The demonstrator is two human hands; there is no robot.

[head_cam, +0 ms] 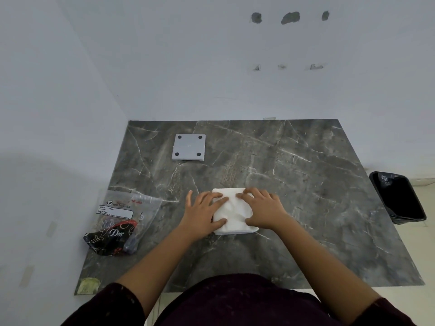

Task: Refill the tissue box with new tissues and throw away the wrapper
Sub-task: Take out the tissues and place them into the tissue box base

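Observation:
A white stack of tissues [234, 211] lies in the middle of the dark marble table [306, 184], with the pale rim of a tissue box just showing under its front edge. My left hand [203, 211] presses flat on the stack's left side, fingers spread. On the right side rests my right hand [263, 209], also flat with fingers apart. A grey square lid [188, 147] with black pads at its corners lies upside down at the back left. The empty clear plastic wrapper [120, 217] with a printed label lies crumpled at the left edge.
A black bin [400, 198] lined with a dark bag stands on the floor past the table's right edge. White walls close the table in at the back and left. A yellowish patch [88, 285] marks the near left corner.

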